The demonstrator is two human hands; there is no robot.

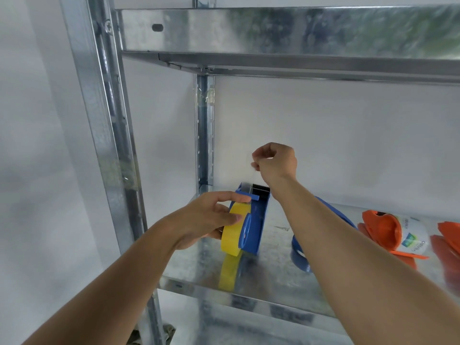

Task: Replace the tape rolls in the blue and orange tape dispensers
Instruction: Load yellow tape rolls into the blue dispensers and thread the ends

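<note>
Hands on the blue dispenser: thread the tape end over the cutter.

Your left hand [211, 217] curls around the yellow tape roll [232, 229] seated in the blue dispenser [254, 220], which stands on the metal shelf [268, 290]. Your right hand [275, 160] pinches what appears to be a clear tape end above the serrated cutter [261, 188]. Keep the roll braced, draw the strip straight and taut, then lay it squarely across the teeth. The strip itself is nearly invisible. A second blue piece [300, 250] is partly hidden behind your right forearm, and the orange dispenser [384, 232] is cut off at the frame edge.
</note>
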